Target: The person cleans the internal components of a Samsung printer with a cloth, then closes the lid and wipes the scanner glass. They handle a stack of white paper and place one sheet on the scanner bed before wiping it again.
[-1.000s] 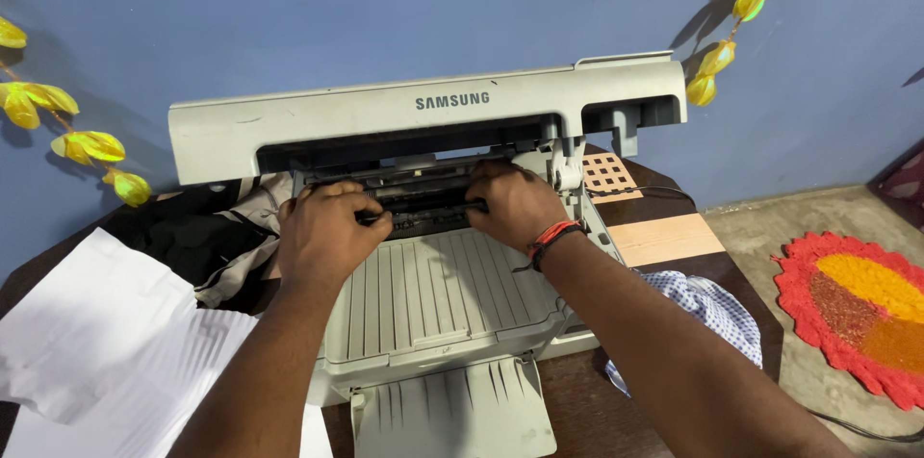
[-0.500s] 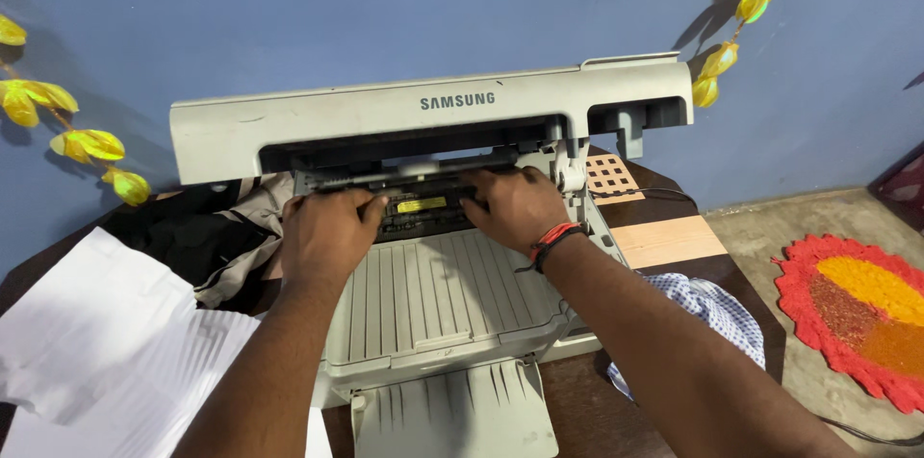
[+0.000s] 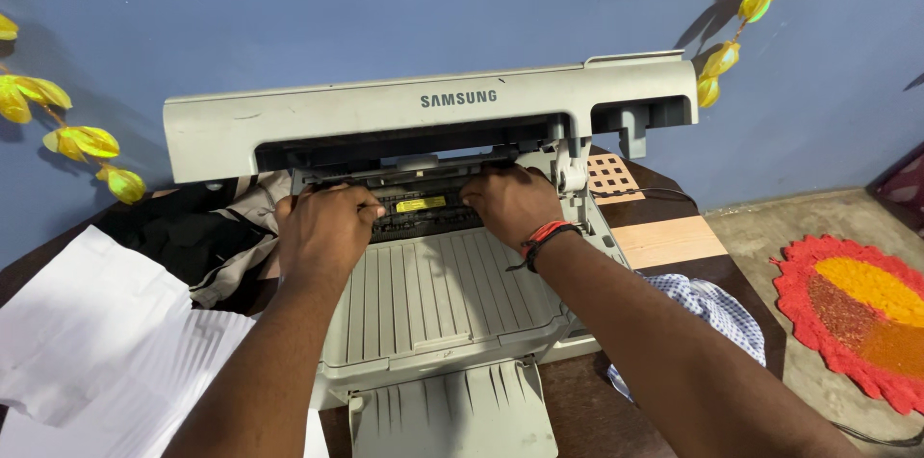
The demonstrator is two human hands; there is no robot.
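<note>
Our left hand [image 3: 322,222] and right hand [image 3: 508,203] are both clamped on the ends of the black cartridge [image 3: 422,208], seated inside the open grey printer [image 3: 433,294] on the counter [image 3: 664,237]. It looks rigid, fairly light; we judge the ends safest to grip.

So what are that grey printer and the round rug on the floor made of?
The printer looks like matte grey moulded plastic: ribbed tray, smooth rounded edges. The rug seems to be woven yarn or fabric, judging by its fuzzy scalloped red rim and its orange and yellow centre.
</note>
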